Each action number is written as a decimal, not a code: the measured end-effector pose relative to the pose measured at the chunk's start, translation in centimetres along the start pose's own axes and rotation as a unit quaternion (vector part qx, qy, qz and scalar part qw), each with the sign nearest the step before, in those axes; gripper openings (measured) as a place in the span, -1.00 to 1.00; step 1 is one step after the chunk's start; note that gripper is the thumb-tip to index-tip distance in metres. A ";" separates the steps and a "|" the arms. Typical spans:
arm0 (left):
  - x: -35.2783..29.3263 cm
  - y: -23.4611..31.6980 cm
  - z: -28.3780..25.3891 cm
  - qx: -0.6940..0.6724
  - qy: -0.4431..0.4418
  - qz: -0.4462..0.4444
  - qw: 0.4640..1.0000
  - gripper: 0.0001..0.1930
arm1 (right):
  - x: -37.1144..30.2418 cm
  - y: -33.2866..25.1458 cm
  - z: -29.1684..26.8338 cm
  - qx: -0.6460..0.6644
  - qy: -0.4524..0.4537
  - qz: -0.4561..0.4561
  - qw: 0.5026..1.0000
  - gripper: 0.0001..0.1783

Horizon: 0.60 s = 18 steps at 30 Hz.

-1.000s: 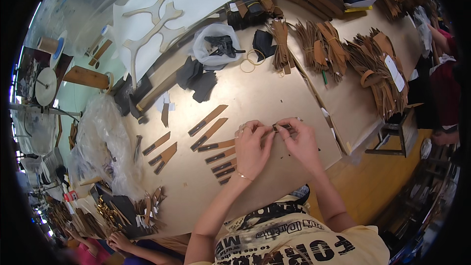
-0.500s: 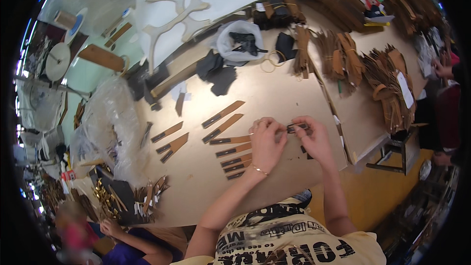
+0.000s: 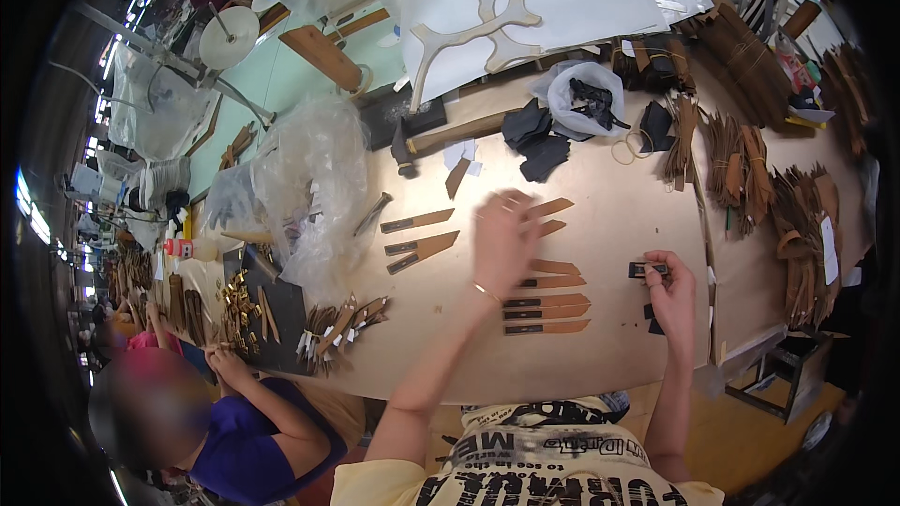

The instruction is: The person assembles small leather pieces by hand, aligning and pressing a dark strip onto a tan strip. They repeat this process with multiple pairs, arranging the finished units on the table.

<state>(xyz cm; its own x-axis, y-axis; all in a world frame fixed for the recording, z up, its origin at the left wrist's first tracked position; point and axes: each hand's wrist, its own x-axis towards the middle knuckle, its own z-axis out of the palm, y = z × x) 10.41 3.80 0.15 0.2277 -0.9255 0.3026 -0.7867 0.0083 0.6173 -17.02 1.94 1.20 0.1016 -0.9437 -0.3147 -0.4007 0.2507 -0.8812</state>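
My right hand pinches a small black rectangular piece with a slot-like mark at the table's right side. Partly under that hand lie more small black pieces. Motion smears my left hand, which is over a column of brown leather strips; its fingers are too blurred to read. Each strip has a slanted tip and a dark end piece. Farther left lie a single strip and a pair of strips, apart from the column.
Behind the strips are a hammer, black scraps and a white plastic bag. Bundled leather strips line the right. Clear plastic sheeting and brass-coloured parts lie left, near a co-worker's hands.
My left hand has moved away from my right hand, leftward over the strips. My right hand keeps the black piece. The whole view has shifted, showing more of the left side.
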 end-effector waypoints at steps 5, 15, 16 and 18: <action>4.5 -7.6 -3.5 0.279 -0.041 0.069 0.957 -0.80 | 0.3 1.0 0.3 0.007 0.009 -0.034 0.999 -0.77; 6.5 -10.4 -4.8 0.349 -0.153 0.211 0.900 -0.74 | 0.2 0.9 0.1 0.008 -0.010 -0.031 0.999 -0.75; 6.7 -10.4 -5.2 0.346 -0.188 0.206 0.896 -0.68 | 0.2 0.8 0.0 0.012 -0.008 -0.030 0.999 -0.76; 7.2 -10.2 -5.9 0.350 -0.244 0.214 0.879 -0.58 | 0.2 0.8 0.0 -0.010 0.001 -0.040 0.999 -0.75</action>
<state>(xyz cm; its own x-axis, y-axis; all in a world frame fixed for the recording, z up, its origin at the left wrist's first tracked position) 23.48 -0.70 0.32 -0.3140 -0.9479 -0.0545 -0.9394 0.3185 -0.1267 -17.34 1.96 0.39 0.1326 -0.9611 -0.2422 -0.4097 0.1694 -0.8964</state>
